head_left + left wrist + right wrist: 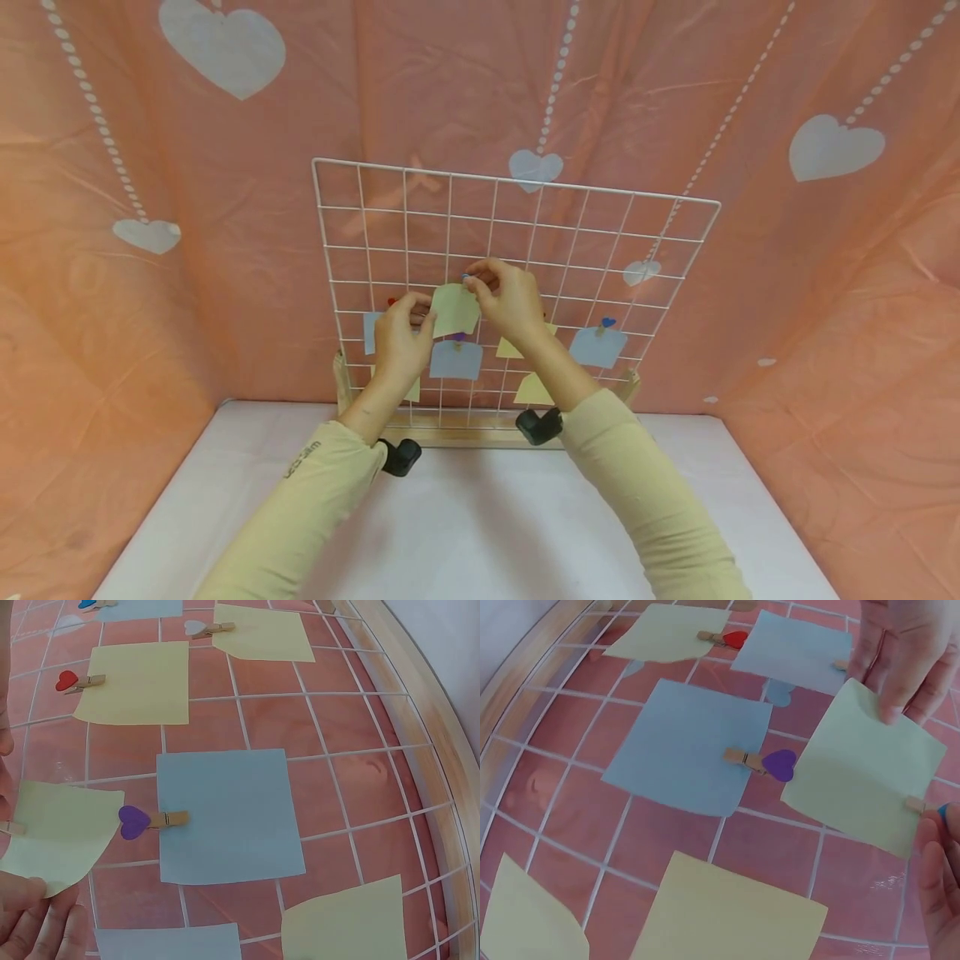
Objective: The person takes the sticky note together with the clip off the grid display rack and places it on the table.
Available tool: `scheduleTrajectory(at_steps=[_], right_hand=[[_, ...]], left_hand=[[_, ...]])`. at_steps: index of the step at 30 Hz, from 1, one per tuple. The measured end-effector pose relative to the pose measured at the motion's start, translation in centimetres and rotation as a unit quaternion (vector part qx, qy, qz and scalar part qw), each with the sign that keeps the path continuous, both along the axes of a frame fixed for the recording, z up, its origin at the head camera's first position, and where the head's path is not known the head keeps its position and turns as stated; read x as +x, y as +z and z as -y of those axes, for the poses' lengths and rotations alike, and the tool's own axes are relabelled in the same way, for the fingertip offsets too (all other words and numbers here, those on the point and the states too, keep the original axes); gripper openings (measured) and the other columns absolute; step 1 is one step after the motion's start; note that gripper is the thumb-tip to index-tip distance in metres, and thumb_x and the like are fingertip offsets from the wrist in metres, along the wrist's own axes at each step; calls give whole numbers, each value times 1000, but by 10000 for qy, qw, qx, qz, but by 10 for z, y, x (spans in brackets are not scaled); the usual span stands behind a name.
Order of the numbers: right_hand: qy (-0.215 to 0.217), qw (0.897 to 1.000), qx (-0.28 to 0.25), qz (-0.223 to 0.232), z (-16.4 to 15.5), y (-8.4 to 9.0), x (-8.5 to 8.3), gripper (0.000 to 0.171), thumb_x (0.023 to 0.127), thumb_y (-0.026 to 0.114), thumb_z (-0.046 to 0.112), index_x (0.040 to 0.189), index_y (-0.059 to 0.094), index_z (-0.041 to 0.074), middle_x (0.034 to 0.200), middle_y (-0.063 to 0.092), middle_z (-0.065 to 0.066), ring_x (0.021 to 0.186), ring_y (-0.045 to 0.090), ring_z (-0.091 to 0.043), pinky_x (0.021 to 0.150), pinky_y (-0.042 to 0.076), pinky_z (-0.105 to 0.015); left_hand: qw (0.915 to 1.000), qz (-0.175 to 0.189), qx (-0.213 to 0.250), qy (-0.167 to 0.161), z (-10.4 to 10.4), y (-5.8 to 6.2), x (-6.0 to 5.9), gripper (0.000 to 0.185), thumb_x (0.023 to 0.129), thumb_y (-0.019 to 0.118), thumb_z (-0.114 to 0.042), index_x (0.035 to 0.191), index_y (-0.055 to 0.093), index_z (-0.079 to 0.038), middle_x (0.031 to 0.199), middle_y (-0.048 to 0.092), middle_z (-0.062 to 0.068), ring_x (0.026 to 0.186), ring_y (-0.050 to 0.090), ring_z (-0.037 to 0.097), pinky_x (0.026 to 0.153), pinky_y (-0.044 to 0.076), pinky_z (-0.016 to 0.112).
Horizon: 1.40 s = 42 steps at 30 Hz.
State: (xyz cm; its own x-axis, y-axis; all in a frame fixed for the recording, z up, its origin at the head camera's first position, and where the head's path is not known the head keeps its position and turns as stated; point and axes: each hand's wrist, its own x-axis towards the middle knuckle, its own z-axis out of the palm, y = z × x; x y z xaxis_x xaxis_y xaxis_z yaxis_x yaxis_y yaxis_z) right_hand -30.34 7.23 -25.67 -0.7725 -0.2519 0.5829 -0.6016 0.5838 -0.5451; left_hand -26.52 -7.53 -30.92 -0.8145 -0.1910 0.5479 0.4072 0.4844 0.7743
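The fingers of the right hand [506,298] pinch a small wooden clip [917,804] with a blue tip at the top edge of a pale green note [454,309], holding it against a wire of the white grid panel [675,218]. The fingers of the left hand [401,333] pinch the same note's left edge, steadying the paper. The note sits near the middle of the grid, just above a blue note [456,360] that is fastened by a clip with a purple heart [134,822]. Around it hang further notes: a yellow one [135,682] on a red-heart clip, another blue one [597,346] to the right on a blue-heart clip, and more yellow ones lower down. The grid stands upright in a wooden base [465,437] at the back of the white bench [465,525], with pink heart-printed cloth [187,208] behind it.
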Motion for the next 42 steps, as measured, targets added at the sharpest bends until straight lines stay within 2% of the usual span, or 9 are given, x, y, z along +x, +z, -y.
scheduleTrajectory(at_steps=[12,15,24,28,31,36,42], right_hand=[[45,9969,-759,-202,0,-4,4,14,91,63,10,97,69,-1,82,73,-14,70,69,-24,64,56,-30],[58,9953,-947,-185,-3,-5,6,14,91,64,10,98,69,-1,82,72,-14,70,69,-25,61,55,-27],[393,9888,-1415,270,-16,-14,12,20,92,64,14,105,68,-2,88,71,-17,78,68,-29,66,54,-22],[532,9838,-1652,456,-21,-18,15,21,92,64,13,105,68,-2,88,70,-19,80,68,-31,64,51,-17],[515,9825,-1719,507,-26,-21,17,21,92,64,14,105,68,-1,88,70,-19,80,67,-32,62,50,-17],[493,9805,-1824,538,-36,-29,21,20,92,64,12,105,68,-2,87,71,-20,75,65,-40,50,45,-16],[278,9788,-1869,795,-50,-41,24,23,92,65,16,107,68,-2,90,70,-22,75,65,-34,48,45,-17]], left_hand=[[9999,105,85,-36,4,-3,6,16,92,58,-1,105,62,7,101,65,24,92,64,35,83,54,42],[9999,91,123,-52,5,-5,9,16,92,59,-1,106,62,7,102,65,23,92,64,35,83,54,43],[9997,150,112,-181,11,-11,16,19,92,58,0,108,60,10,101,63,25,92,63,35,84,54,43],[9997,152,78,-166,13,-15,20,19,91,60,0,107,60,9,101,64,25,91,63,35,84,54,43],[9997,169,107,-173,14,-18,23,18,91,60,0,106,61,9,100,64,24,90,64,34,82,55,43],[9992,319,164,-173,18,-24,28,18,91,60,-1,107,61,7,100,64,23,91,64,33,83,54,43],[9985,471,204,-182,22,-33,32,18,91,59,1,107,60,9,99,64,24,92,64,34,83,55,42]])
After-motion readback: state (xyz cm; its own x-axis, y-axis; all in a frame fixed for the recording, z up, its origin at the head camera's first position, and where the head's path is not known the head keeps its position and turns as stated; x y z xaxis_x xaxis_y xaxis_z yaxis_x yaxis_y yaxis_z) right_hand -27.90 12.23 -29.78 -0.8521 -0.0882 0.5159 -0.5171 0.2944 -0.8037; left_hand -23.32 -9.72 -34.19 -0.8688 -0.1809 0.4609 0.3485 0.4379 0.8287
